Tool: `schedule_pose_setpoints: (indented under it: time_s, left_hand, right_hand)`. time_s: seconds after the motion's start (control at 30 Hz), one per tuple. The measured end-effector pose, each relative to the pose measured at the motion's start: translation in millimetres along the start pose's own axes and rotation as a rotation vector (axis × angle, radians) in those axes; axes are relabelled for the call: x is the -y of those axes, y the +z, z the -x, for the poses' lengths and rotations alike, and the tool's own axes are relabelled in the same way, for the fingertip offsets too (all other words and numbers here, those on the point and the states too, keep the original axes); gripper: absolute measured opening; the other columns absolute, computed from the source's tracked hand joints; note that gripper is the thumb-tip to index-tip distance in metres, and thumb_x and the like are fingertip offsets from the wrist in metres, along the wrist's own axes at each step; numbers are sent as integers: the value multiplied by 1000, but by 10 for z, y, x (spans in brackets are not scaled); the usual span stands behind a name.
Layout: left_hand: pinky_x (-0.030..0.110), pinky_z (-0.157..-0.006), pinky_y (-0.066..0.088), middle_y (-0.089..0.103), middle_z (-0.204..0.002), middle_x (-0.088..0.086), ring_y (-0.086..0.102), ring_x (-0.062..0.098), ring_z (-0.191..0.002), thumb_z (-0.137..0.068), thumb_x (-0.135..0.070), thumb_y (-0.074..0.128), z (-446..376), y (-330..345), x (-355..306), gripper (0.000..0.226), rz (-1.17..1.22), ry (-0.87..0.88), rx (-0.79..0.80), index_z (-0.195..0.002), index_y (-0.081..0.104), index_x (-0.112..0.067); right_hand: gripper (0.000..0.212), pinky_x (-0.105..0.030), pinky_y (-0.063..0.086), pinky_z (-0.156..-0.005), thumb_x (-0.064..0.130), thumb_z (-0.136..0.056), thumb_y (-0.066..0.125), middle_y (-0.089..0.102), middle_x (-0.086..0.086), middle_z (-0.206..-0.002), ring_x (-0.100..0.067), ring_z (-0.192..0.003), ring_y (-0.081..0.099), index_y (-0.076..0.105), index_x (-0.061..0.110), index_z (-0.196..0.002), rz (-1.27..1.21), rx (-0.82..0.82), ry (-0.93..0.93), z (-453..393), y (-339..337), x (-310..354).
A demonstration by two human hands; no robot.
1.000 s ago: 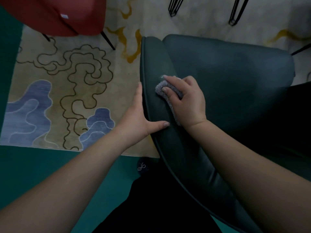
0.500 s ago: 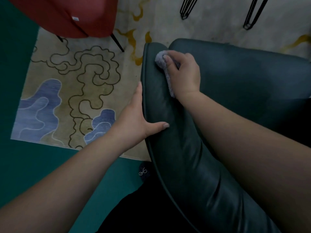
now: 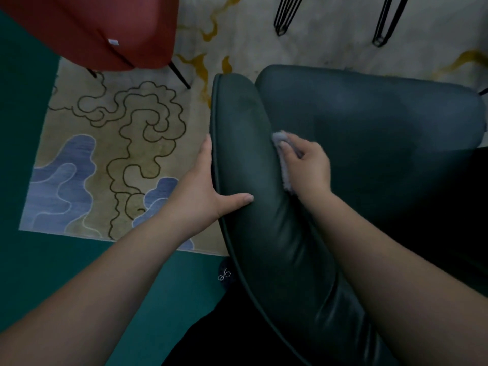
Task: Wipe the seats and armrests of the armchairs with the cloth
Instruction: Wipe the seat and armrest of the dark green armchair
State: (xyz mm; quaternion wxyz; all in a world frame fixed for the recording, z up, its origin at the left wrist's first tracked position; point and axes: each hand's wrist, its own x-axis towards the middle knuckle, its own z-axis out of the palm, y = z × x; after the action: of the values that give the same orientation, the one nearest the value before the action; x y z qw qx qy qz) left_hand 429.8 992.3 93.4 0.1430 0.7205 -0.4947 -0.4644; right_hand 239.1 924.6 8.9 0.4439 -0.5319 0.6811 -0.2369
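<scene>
Pale grey fluffy cloth (image 3: 284, 165): gripped under right hand (image 3: 309, 167), drawn back from the dark green leather armrest (image 3: 245, 143) tip to its inner edge; stroke returning. Left hand (image 3: 203, 188), flat, braces the outer side.

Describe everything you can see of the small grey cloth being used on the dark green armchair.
The small grey fluffy cloth looks like soft microfibre, bunched up and mostly hidden under the right hand, whose curled fingers grip it. One tuft pokes out past the fingertips and a frayed edge shows along the hand's left side. It is pressed against the inner side of the dark green leather-look armrest, beside the seat.
</scene>
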Motion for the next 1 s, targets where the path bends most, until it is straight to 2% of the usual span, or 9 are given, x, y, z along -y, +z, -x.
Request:
schedule_pose_setpoints:
  time_s: [0.1, 0.17, 0.3, 0.43, 0.57, 0.67, 0.83, 0.93, 1.0]
  left_hand:
    - [16, -95, 32, 29, -152, -22, 37, -5, -123, -63, -45, 84, 14, 4, 5, 128, -4, 1, -2, -150, -9, -42]
    - [15, -95, 34, 30, -151, -23, 41, -1, -127, -63, -45, 84, 8, 12, 7, 127, -6, 18, -6, -150, -7, -43]
    - [25, -106, 39, 38, -148, -18, 44, 2, -129, -63, -38, 86, -17, 66, -14, 123, 24, 52, -17, -152, 2, -37]
    - [30, -107, 40, 43, -145, -17, 46, 3, -128, -61, -39, 87, -27, 100, -42, 124, 20, 40, -35, -152, 2, -36]
    - [22, -102, 39, 37, -149, -19, 44, 3, -129, -57, -46, 88, -93, 65, -65, 134, -29, 24, -22, -151, -7, -39]
    - [31, -102, 43, 41, -149, -10, 48, 14, -128, -55, -52, 87, -182, 12, -88, 136, -82, -25, -9, -151, -9, -40]
    - [33, -102, 43, 40, -150, -4, 48, 18, -128, -56, -51, 88, -328, -39, -182, 141, -108, -50, -37, -151, -15, -37]
    - [41, -103, 45, 41, -149, -2, 49, 19, -127, -54, -48, 90, -366, -30, -181, 141, -79, -55, -32, -150, -13, -38]
    - [42, -103, 45, 43, -148, -2, 50, 19, -126, -54, -47, 90, -373, -26, -165, 141, -62, -63, -29, -150, -12, -40]
  right_hand:
    - [24, -17, 47, -85, 30, -91, 61, 70, 8, -108, -8, -105, 63, 70, 27, -112, 6, 103, 152, 79, -94, -347]
    - [24, -6, 44, -82, 30, -89, 63, 68, 18, -102, 1, -103, 62, 71, 24, -111, -180, 13, 131, 97, -70, -247]
    - [27, -14, 46, -93, 34, -87, 63, 68, 17, -106, 8, -102, 60, 70, 28, -112, -419, -87, -131, -195, 19, 432]
    - [35, -22, 47, -85, 49, -83, 61, 58, 11, -98, -5, -95, 57, 64, 41, -117, -114, 27, -394, -374, 215, 772]
    - [29, -22, 46, -89, 41, -90, 58, 66, 7, -108, -9, -103, 61, 66, 33, -117, -154, 0, -135, -602, 243, 452]
    - [26, -9, 41, -74, 34, -92, 59, 67, 14, -99, -4, -97, 62, 69, 26, -114, -191, 5, 82, -613, 172, 183]
    - [13, 1, 41, -69, 41, -87, 61, 65, 30, -79, 16, -85, 60, 70, 42, -96, -291, -58, -103, -653, 101, 758]
    - [24, -8, 46, -72, 46, -86, 59, 67, 21, -90, 4, -90, 62, 68, 42, -107, -97, 7, -328, -676, 275, 1076]
    - [30, -21, 48, -82, 44, -89, 56, 68, 14, -101, -4, -97, 61, 66, 35, -116, -75, 22, -242, -694, 353, 948]
